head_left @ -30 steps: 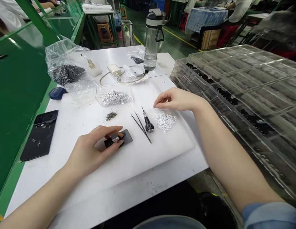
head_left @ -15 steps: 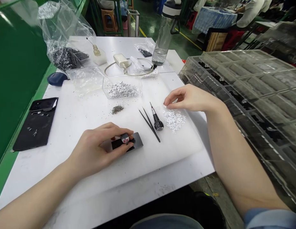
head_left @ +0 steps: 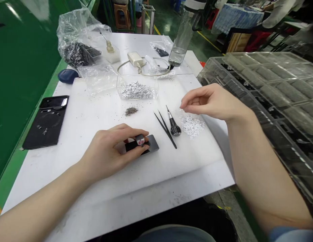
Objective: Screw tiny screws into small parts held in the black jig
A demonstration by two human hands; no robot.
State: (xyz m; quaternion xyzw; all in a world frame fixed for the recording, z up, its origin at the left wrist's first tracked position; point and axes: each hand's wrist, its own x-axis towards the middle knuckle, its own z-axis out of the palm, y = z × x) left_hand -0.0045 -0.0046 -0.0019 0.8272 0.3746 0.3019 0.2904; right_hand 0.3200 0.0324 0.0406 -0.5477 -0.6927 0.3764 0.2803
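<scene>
My left hand (head_left: 113, 151) is closed, thumb and fingers pinching a small dark metal block (head_left: 140, 140) with a red mark on its face. It rests on a flat dark rectangular block (head_left: 153, 144). At the upper edge of a pile of small white pieces (head_left: 193, 126), my right hand (head_left: 209, 101) hovers with thumb and forefinger pinched together. Whatever lies between those fingertips is too small to make out. Between the hands lie black tweezers (head_left: 166, 131) and a small black-handled screwdriver (head_left: 173, 124), both untouched.
Beyond the hands are a heap of tiny metal parts (head_left: 131, 111) and a clear tray (head_left: 156, 95) of white pieces. A phone (head_left: 45, 124) lies left; plastic bags (head_left: 83, 37), a cable and a water bottle (head_left: 180, 43) stand farther back. Stacked compartment boxes (head_left: 259, 77) flank the right side.
The whole view has shifted, so the table's things appear a little farther right. My left hand keeps its hold on the small metal block; my right hand stays pinched near the white pieces.
</scene>
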